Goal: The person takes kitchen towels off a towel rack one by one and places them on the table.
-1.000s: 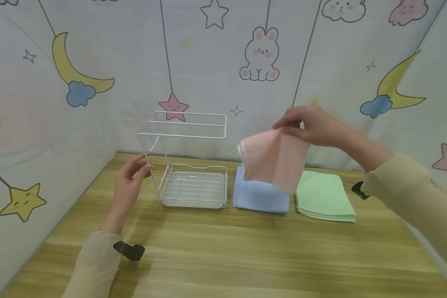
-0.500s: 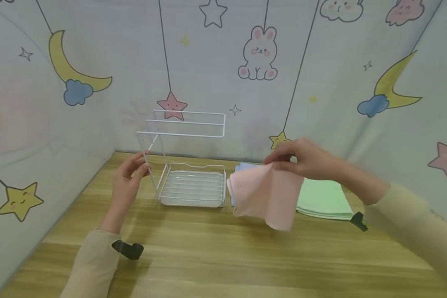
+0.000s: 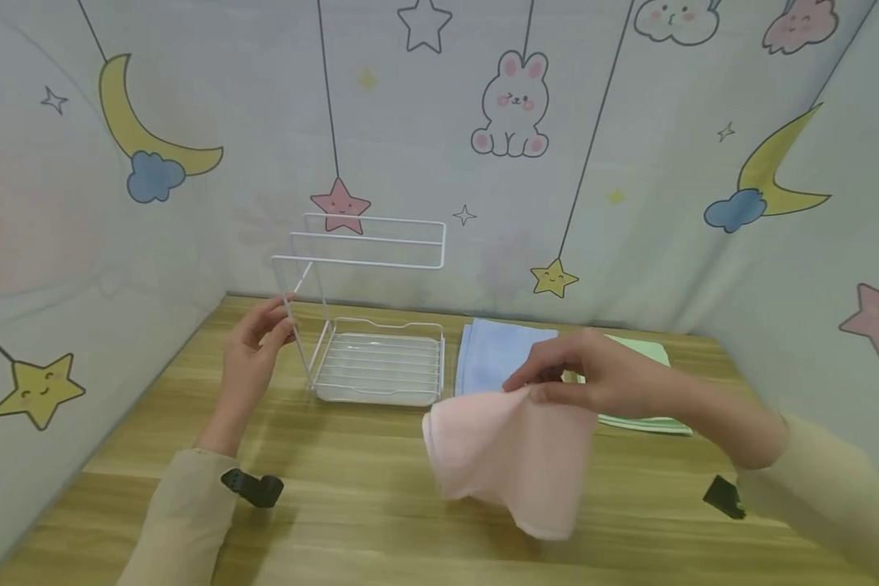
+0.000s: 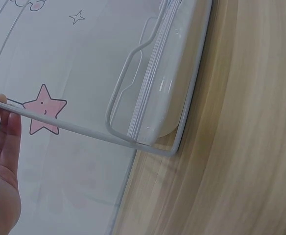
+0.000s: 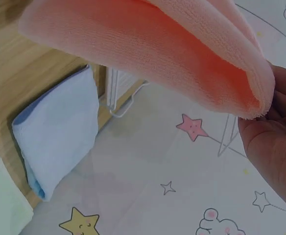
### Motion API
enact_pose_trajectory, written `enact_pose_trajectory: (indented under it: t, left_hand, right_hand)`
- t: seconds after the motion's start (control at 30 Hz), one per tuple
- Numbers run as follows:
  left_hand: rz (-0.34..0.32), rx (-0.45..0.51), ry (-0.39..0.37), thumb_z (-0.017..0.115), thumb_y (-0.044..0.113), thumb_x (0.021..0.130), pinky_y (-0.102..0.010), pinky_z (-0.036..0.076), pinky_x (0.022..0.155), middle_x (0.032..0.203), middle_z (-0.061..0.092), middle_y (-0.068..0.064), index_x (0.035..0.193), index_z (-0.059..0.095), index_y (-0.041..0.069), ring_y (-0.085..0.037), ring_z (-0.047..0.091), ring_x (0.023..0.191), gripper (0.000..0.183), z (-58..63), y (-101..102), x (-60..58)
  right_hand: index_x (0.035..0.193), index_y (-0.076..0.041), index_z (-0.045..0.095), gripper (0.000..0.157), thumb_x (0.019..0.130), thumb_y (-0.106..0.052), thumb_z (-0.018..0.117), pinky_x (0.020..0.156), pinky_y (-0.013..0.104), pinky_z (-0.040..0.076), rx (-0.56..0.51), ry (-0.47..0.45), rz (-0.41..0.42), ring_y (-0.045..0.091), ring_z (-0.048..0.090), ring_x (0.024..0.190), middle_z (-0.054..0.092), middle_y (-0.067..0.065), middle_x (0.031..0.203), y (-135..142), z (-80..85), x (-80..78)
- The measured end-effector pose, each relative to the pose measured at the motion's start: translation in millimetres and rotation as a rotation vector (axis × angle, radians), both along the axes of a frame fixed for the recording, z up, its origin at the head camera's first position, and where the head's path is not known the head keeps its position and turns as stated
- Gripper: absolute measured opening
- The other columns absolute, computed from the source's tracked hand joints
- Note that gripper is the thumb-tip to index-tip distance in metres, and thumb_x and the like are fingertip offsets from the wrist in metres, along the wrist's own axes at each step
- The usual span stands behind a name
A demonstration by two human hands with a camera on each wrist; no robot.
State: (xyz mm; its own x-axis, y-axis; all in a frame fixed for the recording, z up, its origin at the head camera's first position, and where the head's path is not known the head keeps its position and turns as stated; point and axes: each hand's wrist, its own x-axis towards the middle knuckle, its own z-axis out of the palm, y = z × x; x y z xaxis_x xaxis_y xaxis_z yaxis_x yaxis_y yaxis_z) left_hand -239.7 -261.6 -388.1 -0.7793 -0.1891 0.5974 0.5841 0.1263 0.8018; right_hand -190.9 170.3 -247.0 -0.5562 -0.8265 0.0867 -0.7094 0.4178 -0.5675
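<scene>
A folded pink towel [image 3: 483, 448] hangs from my right hand [image 3: 593, 376], its upper edge pinched between thumb and fingers. The right wrist view shows the soft nap of the towel [image 5: 148, 54] and the thumb pressed to its edge. My left hand [image 3: 255, 335] holds the left upright of a white wire rack [image 3: 369, 264]. In the left wrist view, fingers [image 4: 10, 142] curl at the rack's wire [image 4: 69, 126]. The rack has hanging bars on top and a slatted base over a clear tray [image 3: 381, 395].
Behind the pink towel lies a folded blue towel [image 3: 501, 350], partly covered. Folded green towels [image 3: 640, 350] lie to its right, partly behind my right hand. The wooden table [image 3: 322, 505] meets a printed curtain [image 3: 425, 146] at the back and sides.
My right hand has brought the pink towel down and toward me, slightly left, from above the blue towel to over the table's front. The left hand stays on the rack.
</scene>
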Motion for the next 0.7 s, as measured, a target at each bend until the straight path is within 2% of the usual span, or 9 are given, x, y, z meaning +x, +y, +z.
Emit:
enact_pose_trajectory:
  t: [0.13, 0.27, 0.4, 0.53, 0.7]
  left_hand:
    - [0.001, 0.000, -0.003, 0.059, -0.005, 0.095, -0.011, 0.061, 0.077, 0.092, 0.071, 0.015, 0.126, 0.057, -0.010, 0.001, 0.066, 0.085, 0.032, 0.1, -0.5, -0.2]
    - [0.005, 0.001, -0.009, 0.059, -0.004, 0.095, -0.011, 0.061, 0.077, 0.092, 0.071, 0.015, 0.126, 0.058, -0.009, 0.001, 0.066, 0.085, 0.032, 0.3, -0.6, 0.1]
    - [0.005, 0.000, -0.010, 0.059, -0.005, 0.095, -0.011, 0.061, 0.077, 0.092, 0.071, 0.014, 0.126, 0.058, -0.009, 0.001, 0.066, 0.085, 0.032, 0.6, -0.6, 0.0]
    - [0.003, 0.007, -0.003, 0.059, -0.006, 0.094, -0.012, 0.061, 0.076, 0.092, 0.071, 0.015, 0.126, 0.058, -0.010, 0.001, 0.066, 0.085, 0.032, 0.1, -0.3, -0.8]
    - [-0.001, 0.020, 0.001, 0.060, -0.006, 0.093, -0.012, 0.061, 0.076, 0.092, 0.072, 0.014, 0.125, 0.059, -0.009, -0.001, 0.067, 0.084, 0.031, -0.8, 0.5, -2.3]
  right_hand:
    - [0.115, -0.019, 0.072, 0.020, 0.098, -0.015, 0.062, 0.078, 0.022, 0.059, -0.068, -0.155, 0.053, 0.006, 0.065, 0.094, 0.074, -0.006, 0.109, -1.3, -4.0, 6.8]
    - [0.116, -0.015, 0.071, 0.021, 0.097, -0.011, 0.062, 0.080, 0.023, 0.061, -0.107, -0.274, 0.061, 0.008, 0.066, 0.095, 0.074, 0.000, 0.110, 1.0, -16.5, 1.6]
    - [0.117, -0.017, 0.071, 0.022, 0.098, -0.016, 0.063, 0.081, 0.022, 0.061, -0.069, -0.302, 0.005, 0.007, 0.067, 0.098, 0.074, 0.000, 0.112, 7.5, -36.5, -13.5]
    - [0.118, -0.020, 0.072, 0.022, 0.098, -0.020, 0.063, 0.083, 0.020, 0.059, -0.020, -0.272, -0.056, 0.005, 0.067, 0.100, 0.074, -0.002, 0.115, 17.5, -58.2, -35.8]
    - [0.119, -0.016, 0.071, 0.023, 0.099, -0.019, 0.060, 0.077, 0.022, 0.060, 0.006, -0.264, -0.052, 0.006, 0.067, 0.093, 0.073, 0.004, 0.118, 29.4, -86.2, -63.4]
